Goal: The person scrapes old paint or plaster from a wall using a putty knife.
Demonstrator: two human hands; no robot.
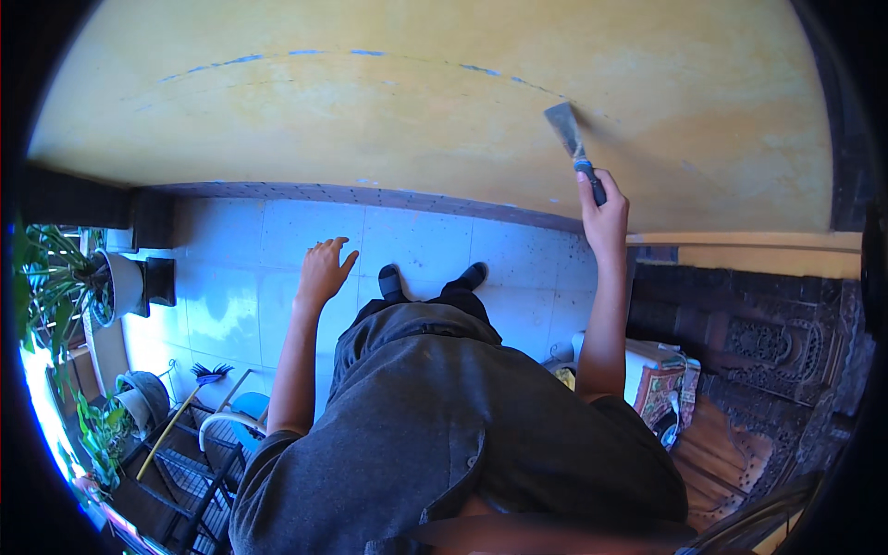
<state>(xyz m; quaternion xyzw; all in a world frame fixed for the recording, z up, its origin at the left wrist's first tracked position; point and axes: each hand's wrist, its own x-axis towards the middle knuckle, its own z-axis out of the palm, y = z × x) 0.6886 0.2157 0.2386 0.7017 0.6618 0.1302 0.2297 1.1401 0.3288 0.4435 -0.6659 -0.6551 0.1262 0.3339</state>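
Note:
My right hand (603, 208) grips the dark handle of a putty knife, whose flat metal blade (561, 123) points up against the yellow wall (425, 129), just below the right end of a long curved crack (367, 53) with pale bluish patches. Whether the blade's edge touches the wall I cannot tell. My left hand (326, 266) hangs open over the tiled floor, its fingers slightly bent and holding nothing.
Potted plants (116, 282), a long-handled brush (208, 375) and a black metal rack (190, 462) stand at the left. A carved dark wood panel (768, 342) and a white object with patterned cloth (661, 379) are at the right. The tiled floor (250, 231) runs along the wall's foot.

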